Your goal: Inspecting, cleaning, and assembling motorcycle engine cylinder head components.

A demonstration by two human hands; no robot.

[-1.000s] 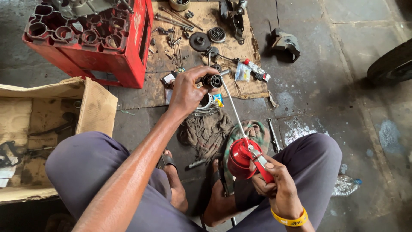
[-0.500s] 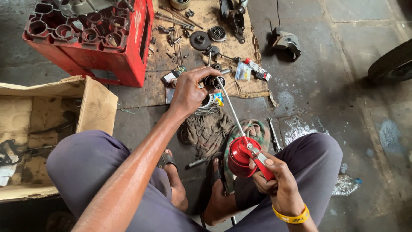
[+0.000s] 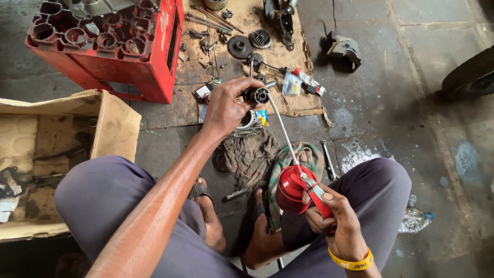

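My left hand (image 3: 226, 105) is raised in front of me, its fingers closed around a small dark cylindrical metal part (image 3: 257, 94). My right hand (image 3: 334, 221) grips a red oil can (image 3: 292, 188) by its red lever handle, low between my knees. The can's long thin metal spout (image 3: 282, 126) slants up and left, and its tip meets the open end of the metal part. A yellow band sits on my right wrist.
A red plastic crate (image 3: 113, 46) stands at upper left, an open cardboard box (image 3: 62, 134) at left. Engine parts, bolts and springs lie on a cardboard sheet (image 3: 247, 41) ahead. Rags (image 3: 252, 157) lie by my feet. A tyre (image 3: 471, 77) is at right, a plastic bottle (image 3: 418, 220) by my right knee.
The spout tip has stayed at the metal part. Both hands hold nearly the same pose; the view has shifted slightly.
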